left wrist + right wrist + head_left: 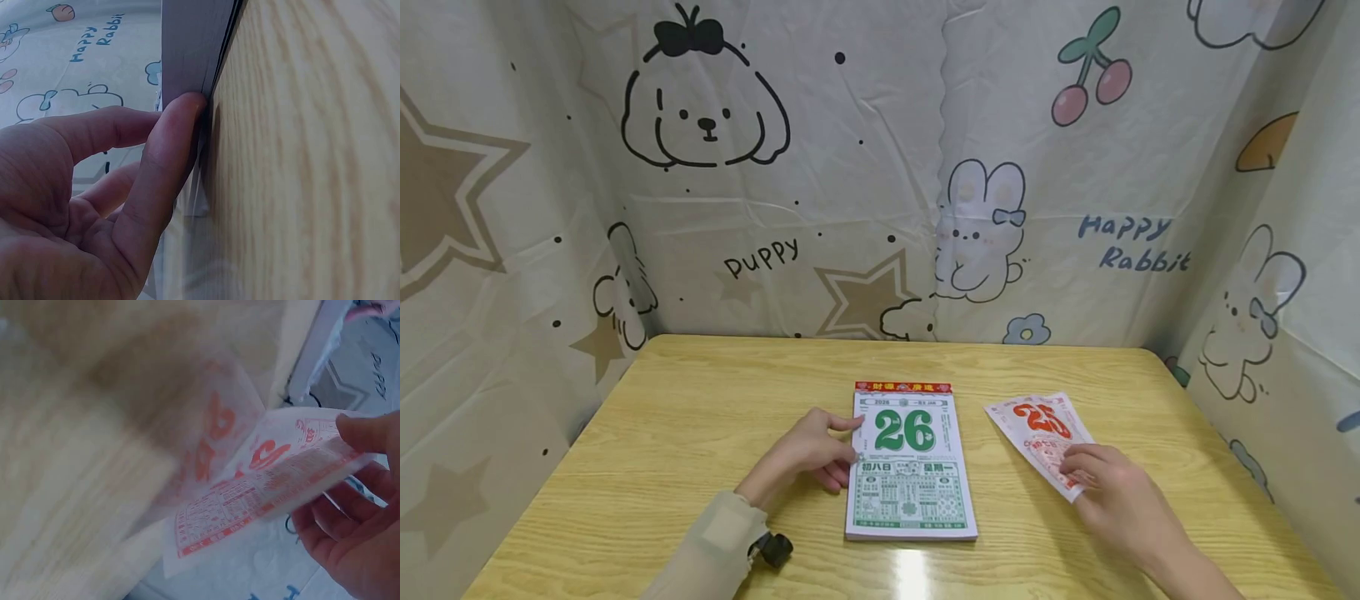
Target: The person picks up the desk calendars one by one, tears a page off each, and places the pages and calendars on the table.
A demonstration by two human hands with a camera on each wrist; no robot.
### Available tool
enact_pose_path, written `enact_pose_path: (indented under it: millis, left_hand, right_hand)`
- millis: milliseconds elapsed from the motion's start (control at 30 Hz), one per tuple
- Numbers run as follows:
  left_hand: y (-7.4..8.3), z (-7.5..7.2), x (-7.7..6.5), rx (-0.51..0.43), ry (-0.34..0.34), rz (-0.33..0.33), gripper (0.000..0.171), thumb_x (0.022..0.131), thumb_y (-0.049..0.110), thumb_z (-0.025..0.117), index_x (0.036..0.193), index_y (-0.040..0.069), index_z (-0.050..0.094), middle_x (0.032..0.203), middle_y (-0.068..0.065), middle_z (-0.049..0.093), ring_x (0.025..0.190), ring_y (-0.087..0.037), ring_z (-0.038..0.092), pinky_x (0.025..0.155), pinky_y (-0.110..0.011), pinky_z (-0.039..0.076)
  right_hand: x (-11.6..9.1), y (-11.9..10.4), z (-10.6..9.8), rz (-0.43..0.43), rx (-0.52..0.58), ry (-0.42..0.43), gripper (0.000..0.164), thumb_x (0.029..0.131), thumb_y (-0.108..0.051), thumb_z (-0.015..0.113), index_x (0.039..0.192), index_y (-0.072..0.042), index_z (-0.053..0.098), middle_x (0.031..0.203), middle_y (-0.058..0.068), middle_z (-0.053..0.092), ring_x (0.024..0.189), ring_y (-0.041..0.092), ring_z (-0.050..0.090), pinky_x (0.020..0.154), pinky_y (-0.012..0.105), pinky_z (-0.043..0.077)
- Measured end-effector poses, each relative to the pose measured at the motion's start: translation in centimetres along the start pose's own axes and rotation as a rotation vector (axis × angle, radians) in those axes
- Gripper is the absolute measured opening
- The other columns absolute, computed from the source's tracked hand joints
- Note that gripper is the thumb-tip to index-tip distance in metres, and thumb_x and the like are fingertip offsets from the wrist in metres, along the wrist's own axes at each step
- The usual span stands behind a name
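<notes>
A thick tear-off calendar [906, 467], its top page showing a green 26, lies on the table near the middle. At its left edge is my left hand [820, 450], holding the block between fingertips. In the left wrist view a fingertip of the left hand [144, 169] presses the side of the page stack [194, 50] close to the tabletop. To the right of the calendar, my right hand [1116, 492] pinches a loose calendar page [1037, 421] with a red 25. Seen from the right wrist, the page [231, 512] bends, with the thumb of the right hand [350, 525] on one face.
The wood-grain table [722, 392] carries the calendar, which has a red header strip [902, 387]. A printed cloth [865, 192] with cartoon animals encloses the back and sides. A small black device [773, 550] sits at the left wrist, beside the beige sleeve [715, 542].
</notes>
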State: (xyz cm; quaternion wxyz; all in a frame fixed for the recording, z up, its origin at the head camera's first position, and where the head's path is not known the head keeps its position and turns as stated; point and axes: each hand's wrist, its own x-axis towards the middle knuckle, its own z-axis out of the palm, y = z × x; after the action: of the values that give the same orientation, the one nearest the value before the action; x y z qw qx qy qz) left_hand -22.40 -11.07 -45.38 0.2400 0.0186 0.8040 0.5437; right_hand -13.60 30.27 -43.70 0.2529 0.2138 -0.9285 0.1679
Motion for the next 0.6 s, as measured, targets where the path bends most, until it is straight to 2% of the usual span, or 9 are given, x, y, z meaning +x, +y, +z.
enact_pose_path:
  millis: [67,267,367,467,533,600]
  left_hand:
    - [0.0,0.0,0.0,0.001,-0.002,0.002,0.062,0.092,-0.001,0.075,0.151,0.006,0.057,0.078,-0.017,0.074,0.056,-0.023,0.072,0.055,-0.037,0.065]
    - [-0.1,-0.1,0.0,-0.009,-0.004,0.013,0.062,0.092,0.0,0.075,0.151,0.006,0.057,0.078,-0.017,0.075,0.056,-0.023,0.072,0.054,-0.037,0.065]
    - [-0.1,-0.1,0.0,-0.011,-0.004,0.015,0.062,0.092,0.0,0.075,0.151,0.007,0.057,0.078,-0.017,0.075,0.056,-0.023,0.072,0.054,-0.036,0.065]
    - [-0.1,-0.1,0.0,-0.005,-0.001,0.012,0.062,0.093,0.001,0.076,0.151,0.007,0.058,0.078,-0.017,0.075,0.056,-0.022,0.072,0.054,-0.036,0.065]
    - [-0.1,-0.1,0.0,0.0,0.003,0.008,0.061,0.093,0.001,0.076,0.151,0.008,0.058,0.078,-0.017,0.075,0.055,-0.022,0.071,0.054,-0.036,0.064]
    - [0.0,-0.1,0.1,0.002,0.004,0.007,0.062,0.093,0.001,0.076,0.151,0.008,0.058,0.078,-0.017,0.075,0.056,-0.022,0.072,0.054,-0.036,0.064]
  right_hand:
    - [-0.3,-0.4,0.5,-0.018,-0.019,-0.078,0.038,0.064,0.007,0.081,0.093,-0.017,0.076,0.109,0.003,0.072,0.1,0.026,0.07,0.081,0.049,0.063]
    - [-1.0,-1.4,1.4,0.047,-0.033,-0.273,0.036,0.076,-0.012,0.09,0.106,-0.021,0.072,0.115,-0.007,0.066,0.106,0.017,0.064,0.09,0.046,0.06]
    - [-1.3,-1.6,1.5,0.112,0.004,-0.393,0.035,0.083,-0.027,0.09,0.112,-0.025,0.071,0.123,-0.006,0.064,0.112,0.018,0.062,0.097,0.049,0.057]
    - [-1.5,-1.5,1.4,0.138,0.064,-0.488,0.044,0.084,-0.047,0.088,0.119,-0.026,0.071,0.133,-0.003,0.062,0.12,0.023,0.06,0.103,0.053,0.054]
    - [-1.5,-1.1,1.3,0.13,0.106,-0.484,0.047,0.084,-0.053,0.086,0.119,-0.026,0.072,0.135,0.0,0.062,0.123,0.026,0.06,0.103,0.056,0.054]
    - [-1.3,-0.6,1.3,0.133,0.127,-0.438,0.043,0.086,-0.05,0.086,0.117,-0.022,0.073,0.133,0.003,0.064,0.123,0.03,0.061,0.099,0.061,0.054]
